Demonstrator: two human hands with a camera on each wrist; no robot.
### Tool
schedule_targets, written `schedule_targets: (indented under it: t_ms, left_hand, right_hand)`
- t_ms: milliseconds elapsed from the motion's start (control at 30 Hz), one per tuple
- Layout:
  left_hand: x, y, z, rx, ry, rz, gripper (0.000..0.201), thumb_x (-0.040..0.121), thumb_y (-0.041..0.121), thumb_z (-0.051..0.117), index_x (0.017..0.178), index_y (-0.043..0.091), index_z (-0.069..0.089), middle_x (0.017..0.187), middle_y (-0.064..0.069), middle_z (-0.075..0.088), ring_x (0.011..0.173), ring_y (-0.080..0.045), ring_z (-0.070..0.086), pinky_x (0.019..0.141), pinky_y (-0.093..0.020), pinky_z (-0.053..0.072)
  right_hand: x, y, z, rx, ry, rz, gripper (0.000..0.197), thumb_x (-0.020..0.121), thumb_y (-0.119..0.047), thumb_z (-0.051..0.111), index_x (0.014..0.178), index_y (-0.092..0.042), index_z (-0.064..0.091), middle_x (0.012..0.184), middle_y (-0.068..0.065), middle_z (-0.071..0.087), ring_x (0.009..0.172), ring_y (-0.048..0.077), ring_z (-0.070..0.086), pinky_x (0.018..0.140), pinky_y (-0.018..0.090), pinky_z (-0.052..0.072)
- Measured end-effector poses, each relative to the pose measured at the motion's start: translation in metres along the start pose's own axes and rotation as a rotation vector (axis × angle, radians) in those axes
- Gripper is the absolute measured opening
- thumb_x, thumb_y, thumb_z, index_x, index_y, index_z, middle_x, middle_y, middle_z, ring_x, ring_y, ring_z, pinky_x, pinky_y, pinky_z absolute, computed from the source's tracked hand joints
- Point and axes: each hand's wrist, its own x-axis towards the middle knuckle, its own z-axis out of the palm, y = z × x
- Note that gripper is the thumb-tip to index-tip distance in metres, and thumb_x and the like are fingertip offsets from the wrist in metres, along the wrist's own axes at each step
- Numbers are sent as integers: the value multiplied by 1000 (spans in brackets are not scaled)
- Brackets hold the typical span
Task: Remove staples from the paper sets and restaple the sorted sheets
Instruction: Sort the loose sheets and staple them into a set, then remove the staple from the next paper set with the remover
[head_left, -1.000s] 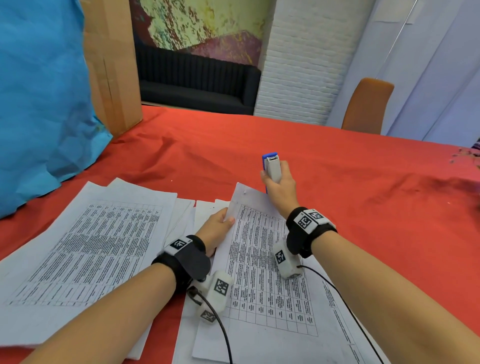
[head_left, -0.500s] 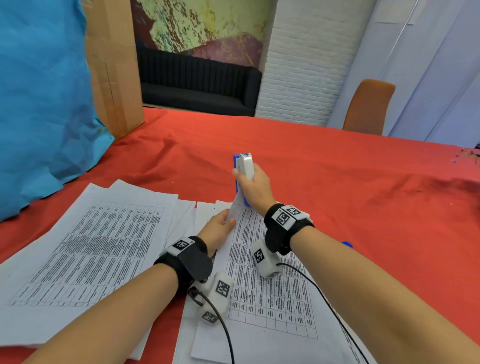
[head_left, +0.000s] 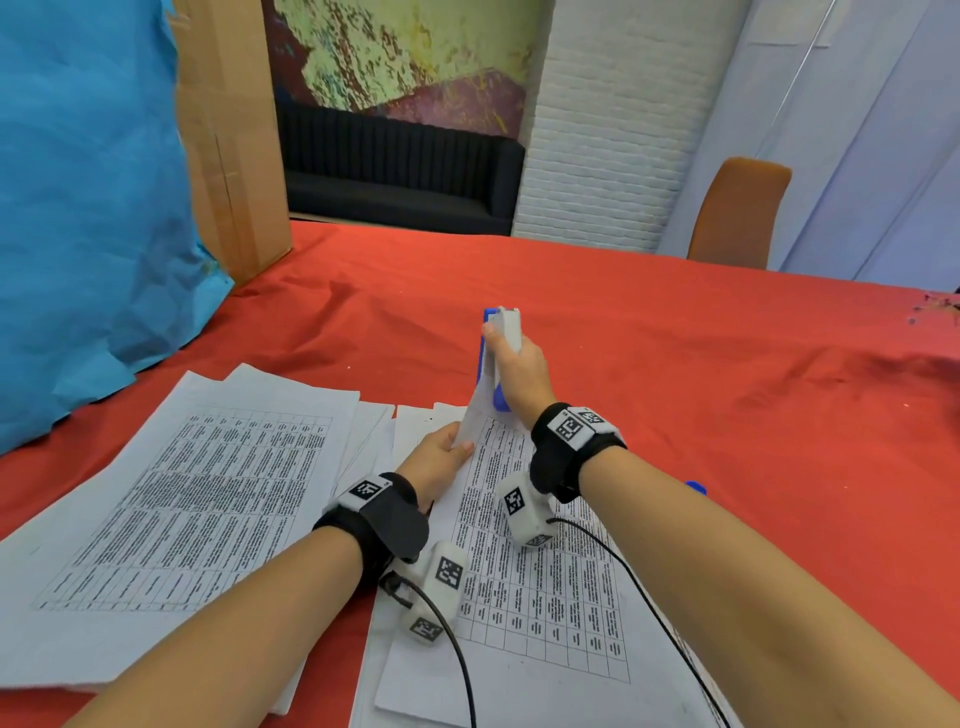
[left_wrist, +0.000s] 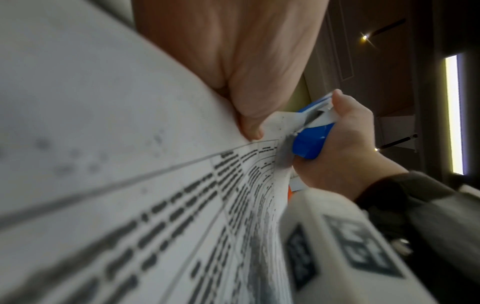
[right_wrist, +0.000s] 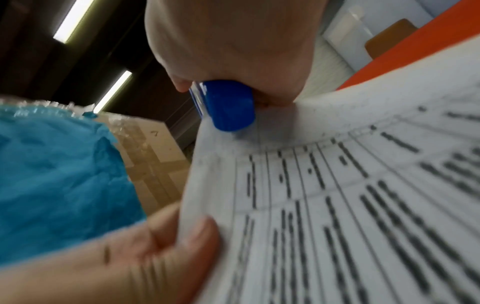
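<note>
1. Right hand (head_left: 519, 374) grips the blue-and-white plastic stapler (head_left: 498, 358) over the lifted corner.
2. Left hand (head_left: 439, 460) pinches the printed white paper set (head_left: 524, 561).
3. Keep the sheets aligned; squeeze fully.

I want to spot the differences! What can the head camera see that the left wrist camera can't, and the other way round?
Only the head view shows the red table, the second paper pile, the blue bag, the box, the sofa and the chair. Only the left wrist view shows ceiling lights. Both show the left hand pinching the paper and the right hand gripping the stapler at its corner.
</note>
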Motion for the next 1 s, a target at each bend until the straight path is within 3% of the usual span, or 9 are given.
schedule_targets:
  t_ms: [100, 200, 367, 500, 633, 700, 800, 867, 1000]
  left_hand:
    - [1, -1, -3, 39, 11, -32, 24, 100, 18, 42, 116, 8, 56, 114, -19, 66, 104, -38, 63, 94, -56, 47]
    - [-2, 4, -3, 79, 8, -55, 26, 96, 16, 51, 119, 4, 55, 113, -16, 67, 101, -34, 66, 92, -54, 50]
    - [-8, 16, 4, 179, -25, -75, 35, 88, 0, 51, 122, 8, 51, 114, -14, 65, 102, -33, 65, 92, -52, 50]
    - [-12, 49, 9, 309, 103, 38, 26, 86, -3, 49, 105, 15, 53, 114, -13, 61, 105, -32, 60, 94, -50, 48]
    - [-4, 99, -39, 544, 248, 121, 28, 79, 1, 59, 107, 3, 62, 111, -22, 65, 105, -35, 62, 94, -46, 49]
    - [-6, 116, -77, 780, 308, 67, 28, 85, 0, 59, 112, -4, 62, 113, -24, 64, 106, -36, 61, 90, -40, 46]
    - [-16, 123, -134, 1045, 386, -73, 29, 87, 0, 57, 115, -8, 58, 119, -26, 59, 110, -38, 56, 93, -40, 43]
    - [-23, 117, -168, 1128, 489, -160, 33, 88, 0, 57, 119, -11, 54, 124, -31, 55, 114, -39, 53, 95, -41, 41]
    - [-37, 93, -209, 1146, 736, -259, 36, 88, 7, 56, 122, -3, 49, 121, -35, 53, 112, -47, 52, 92, -47, 42]
  right_hand:
    - [18, -3, -31, 85, 166, 90, 36, 83, -54, 55, 83, -19, 60, 78, 2, 60, 70, 23, 57, 65, 36, 46]
    - [37, 21, -82, -108, 228, 291, 46, 82, -45, 62, 105, -5, 56, 97, 12, 62, 86, 29, 62, 75, 37, 49]
    - [18, 72, -163, -312, 18, 606, 22, 86, -21, 63, 78, -3, 53, 65, 11, 46, 60, 25, 47, 69, 35, 42]
    - [1, 65, -191, -547, -73, 581, 32, 89, -27, 64, 86, 3, 53, 83, 13, 55, 83, 29, 55, 69, 33, 44]
    - [-5, 31, -207, -955, -165, 329, 23, 89, -14, 55, 70, -2, 58, 78, 16, 59, 78, 29, 56, 60, 31, 44]
    - [-14, 13, -214, -1057, -241, 249, 21, 86, -5, 49, 94, 1, 67, 92, 17, 67, 77, 28, 59, 70, 36, 51]
    - [-38, -5, -221, -1239, -598, 374, 38, 83, -1, 56, 119, -9, 62, 77, 3, 62, 63, 17, 55, 57, 27, 47]
    - [-53, -3, -223, -1284, -756, 455, 52, 83, -6, 65, 131, -21, 52, 79, -3, 58, 76, 18, 59, 60, 24, 48]
    - [-69, 24, -223, -1329, -730, 395, 68, 74, -32, 78, 133, -32, 45, 122, 1, 57, 99, 20, 54, 81, 28, 45]
